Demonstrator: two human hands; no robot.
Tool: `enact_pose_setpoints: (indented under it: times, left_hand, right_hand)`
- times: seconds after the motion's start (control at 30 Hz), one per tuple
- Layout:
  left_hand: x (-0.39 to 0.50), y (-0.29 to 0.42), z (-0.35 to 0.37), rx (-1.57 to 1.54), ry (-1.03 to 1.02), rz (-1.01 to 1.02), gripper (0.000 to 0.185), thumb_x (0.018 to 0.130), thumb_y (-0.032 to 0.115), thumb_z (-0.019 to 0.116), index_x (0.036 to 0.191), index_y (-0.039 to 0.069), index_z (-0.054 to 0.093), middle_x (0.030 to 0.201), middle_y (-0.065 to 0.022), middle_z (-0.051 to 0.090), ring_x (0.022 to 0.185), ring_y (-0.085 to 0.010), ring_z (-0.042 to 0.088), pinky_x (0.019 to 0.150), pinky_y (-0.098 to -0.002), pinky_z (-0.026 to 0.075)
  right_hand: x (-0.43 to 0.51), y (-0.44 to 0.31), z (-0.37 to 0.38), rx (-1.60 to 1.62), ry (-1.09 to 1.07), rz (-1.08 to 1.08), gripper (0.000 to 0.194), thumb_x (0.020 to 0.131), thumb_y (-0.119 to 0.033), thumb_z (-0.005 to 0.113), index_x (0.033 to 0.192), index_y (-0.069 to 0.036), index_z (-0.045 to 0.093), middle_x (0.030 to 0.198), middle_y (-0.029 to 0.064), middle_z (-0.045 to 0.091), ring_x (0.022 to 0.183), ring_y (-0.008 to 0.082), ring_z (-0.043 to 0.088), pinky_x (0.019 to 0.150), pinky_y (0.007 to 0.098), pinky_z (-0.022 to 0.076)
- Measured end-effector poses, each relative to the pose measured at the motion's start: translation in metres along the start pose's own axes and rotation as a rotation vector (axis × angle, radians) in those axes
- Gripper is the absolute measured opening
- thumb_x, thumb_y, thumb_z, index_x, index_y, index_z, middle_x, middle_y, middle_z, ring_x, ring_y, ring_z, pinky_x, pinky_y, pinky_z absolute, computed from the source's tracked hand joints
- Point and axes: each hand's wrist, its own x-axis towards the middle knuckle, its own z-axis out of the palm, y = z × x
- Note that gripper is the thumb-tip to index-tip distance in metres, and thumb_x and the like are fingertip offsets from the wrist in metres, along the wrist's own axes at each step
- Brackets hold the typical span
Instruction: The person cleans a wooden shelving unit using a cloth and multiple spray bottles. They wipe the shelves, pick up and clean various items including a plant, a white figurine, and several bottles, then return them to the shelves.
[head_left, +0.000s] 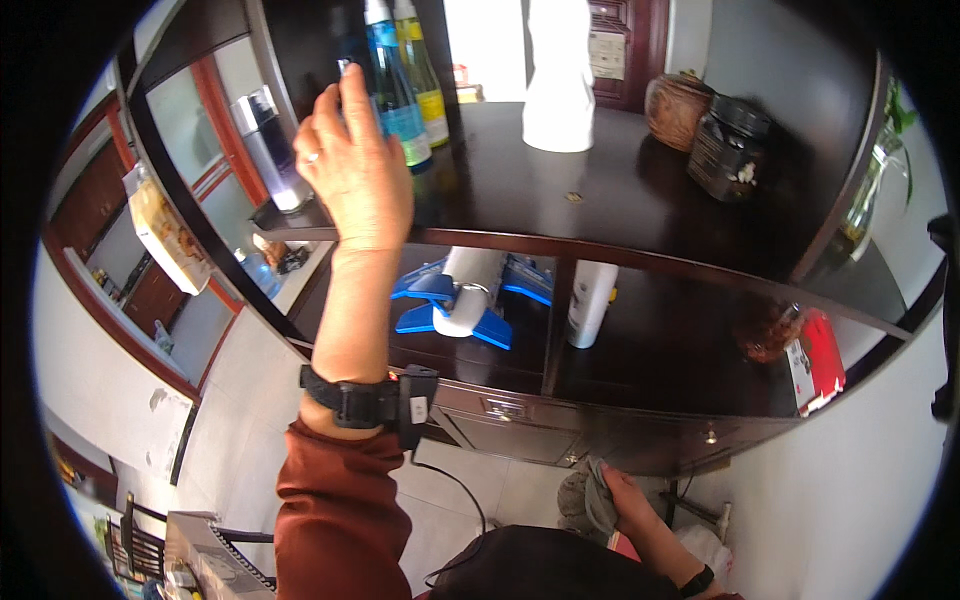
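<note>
My left hand (356, 165) is raised at the left end of the upper shelf, back towards me, fingers pointing up. Just beyond its fingers stand a blue glass bottle (397, 97) and a yellow-green bottle (426, 90). Something dark shows faintly behind the fingertips; whether the hand grips it is hidden. Low down, in front of the cabinet, my right hand (626, 499) holds a bunched grey cloth (596, 499). Both forearms wear black straps, and a cable runs from the left one.
The dark wooden shelf (495, 187) bears a white vase-like object (559, 90), a black-lidded jar (727, 150) and a round brown container (675, 109). Below stand a blue-and-white toy rocket or plane (465, 300), a white spray can (591, 304) and a red box (821, 356). A tall cylinder (274, 150) stands left.
</note>
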Motion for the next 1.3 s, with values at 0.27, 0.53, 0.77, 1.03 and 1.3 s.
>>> enact_pose_setpoints:
  times: [0.27,0.53,0.77,1.03,1.3]
  left_hand:
    - [0.001,0.005,0.003,-0.031,0.015,-0.026,0.094,0.065,0.013,0.079,0.142,0.022,0.026,0.117,-0.0155,0.044,0.111,-0.0333,0.042,0.096,-0.048,0.031]
    - [-0.001,0.011,-0.005,-0.312,0.093,-0.123,0.089,0.071,-0.003,0.067,0.144,0.012,0.019,0.125,-0.0243,0.037,0.115,-0.0408,0.043,0.1,-0.043,0.036]
    - [-0.014,0.012,-0.05,-0.964,-0.05,-0.566,0.086,0.079,0.005,0.069,0.145,0.011,0.014,0.131,-0.0253,0.043,0.116,-0.0319,0.05,0.097,-0.0415,0.042]
    - [-0.128,0.062,-0.154,-1.575,-0.187,-0.96,0.069,0.084,0.008,0.062,0.141,0.004,0.022,0.129,-0.0113,0.044,0.117,-0.0223,0.048,0.1,-0.0383,0.037]
    - [-0.138,0.056,-0.148,-1.593,0.207,-1.377,0.047,0.092,0.031,0.057,0.127,0.007,0.036,0.112,-0.0065,0.053,0.101,-0.0175,0.052,0.093,-0.0339,0.042]
  right_hand:
    - [-0.004,-0.022,-0.025,-0.009,0.018,-0.059,0.032,0.093,-0.034,0.053,0.098,-0.004,0.062,0.09,0.0055,0.065,0.079,0.0174,0.062,0.071,0.0315,0.0515]
    - [0.009,-0.042,-0.032,-0.098,-0.047,-0.064,0.034,0.093,-0.033,0.052,0.104,-0.002,0.061,0.093,0.0056,0.064,0.082,0.0169,0.062,0.073,0.0324,0.0515]
    - [0.021,-0.085,0.023,-0.173,-0.287,-0.062,0.036,0.095,-0.034,0.049,0.112,-0.003,0.059,0.101,0.007,0.063,0.089,0.0166,0.062,0.078,0.0316,0.051]
    - [-0.005,-0.106,0.183,0.239,-1.058,-0.243,0.045,0.096,-0.043,0.042,0.123,-0.007,0.048,0.112,0.0061,0.056,0.105,0.0173,0.054,0.093,0.0328,0.0433]
    - [0.014,-0.066,0.251,0.003,-0.681,-1.015,0.038,0.101,-0.035,0.033,0.098,-0.003,0.054,0.093,0.0021,0.056,0.086,0.0098,0.051,0.078,0.0261,0.0429]
